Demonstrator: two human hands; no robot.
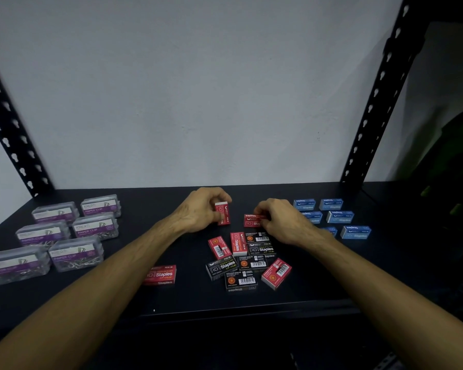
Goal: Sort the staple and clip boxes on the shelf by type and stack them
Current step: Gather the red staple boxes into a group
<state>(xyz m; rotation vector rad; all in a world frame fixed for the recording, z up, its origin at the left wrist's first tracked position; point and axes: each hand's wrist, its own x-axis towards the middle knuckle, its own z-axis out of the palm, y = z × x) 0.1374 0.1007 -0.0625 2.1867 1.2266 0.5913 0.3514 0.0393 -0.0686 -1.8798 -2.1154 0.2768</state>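
Staple boxes point(241, 259) lie jumbled at the middle of the dark shelf point(318, 289), red and black ones mixed, some face up showing "Staples", others showing barcodes. My left hand point(201, 209) is closed on one red box point(222, 213), held upright on end off the heap. My right hand point(281, 222) pinches another red staple box point(251, 220) lying flat just beside it; my fingers cover its right end. One red box point(159, 275) sits apart, nearer the front edge. Blue staple boxes point(340, 217) are grouped at the right, some hidden behind my right wrist. Clear paper clip boxes point(64, 236) with purple labels stand at the left, stacked; their small print is blurred.
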